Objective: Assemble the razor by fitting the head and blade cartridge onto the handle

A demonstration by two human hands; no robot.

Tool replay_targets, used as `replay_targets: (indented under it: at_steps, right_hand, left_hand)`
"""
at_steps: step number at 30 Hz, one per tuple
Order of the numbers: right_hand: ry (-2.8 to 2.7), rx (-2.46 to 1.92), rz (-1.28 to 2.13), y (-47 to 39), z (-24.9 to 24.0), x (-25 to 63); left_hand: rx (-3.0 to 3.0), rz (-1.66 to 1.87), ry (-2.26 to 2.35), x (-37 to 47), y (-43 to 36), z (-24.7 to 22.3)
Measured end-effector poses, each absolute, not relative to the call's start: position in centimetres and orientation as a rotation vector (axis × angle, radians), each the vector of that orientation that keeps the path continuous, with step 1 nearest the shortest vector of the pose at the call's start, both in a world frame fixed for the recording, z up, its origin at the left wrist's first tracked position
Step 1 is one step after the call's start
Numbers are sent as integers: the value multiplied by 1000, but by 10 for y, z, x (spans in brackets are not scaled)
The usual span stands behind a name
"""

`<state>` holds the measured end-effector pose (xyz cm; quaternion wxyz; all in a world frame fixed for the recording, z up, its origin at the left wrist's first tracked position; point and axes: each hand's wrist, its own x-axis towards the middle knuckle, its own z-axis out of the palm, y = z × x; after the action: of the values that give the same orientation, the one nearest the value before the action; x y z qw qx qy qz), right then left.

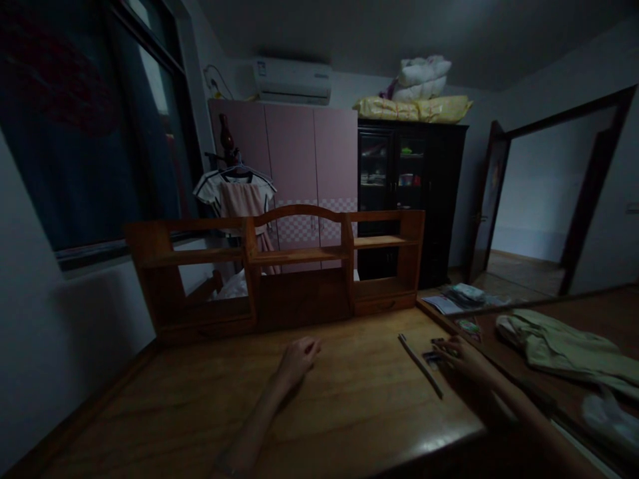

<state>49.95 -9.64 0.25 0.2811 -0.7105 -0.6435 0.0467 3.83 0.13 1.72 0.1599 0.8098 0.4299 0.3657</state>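
Note:
My left hand (298,358) rests over the middle of the wooden desk (349,412), its fingers curled in; whatever they may hold is hidden. Toward the desk's right edge, my right hand (458,355) has its fingers bent around a small dark object (437,342), too dim to name. More small dark pieces (430,359) lie just beneath these fingertips, partly covered by the hand. Left of them, a thin grey stick-like strip (421,366) lies slantwise on the desktop, apart from both hands.
A wooden shelf unit (299,256) stands along the desk's back edge. Beyond the right edge lie a pale green garment (569,346), a clear plastic bag (612,416) and some papers (442,305). A wall (100,319) and a window (114,133) border the left side.

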Motion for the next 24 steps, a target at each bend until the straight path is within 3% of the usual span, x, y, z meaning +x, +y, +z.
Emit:
replay_targets:
  at_steps: [11,24]
  right_hand:
    - [-2023,-1745,338,-79,14,420]
    - [-2198,-1267,430,-65,9,220]
  left_hand:
    - [2153,1122,1272,40,-5,13]
    - [2296,1080,1340,39,5,-8]
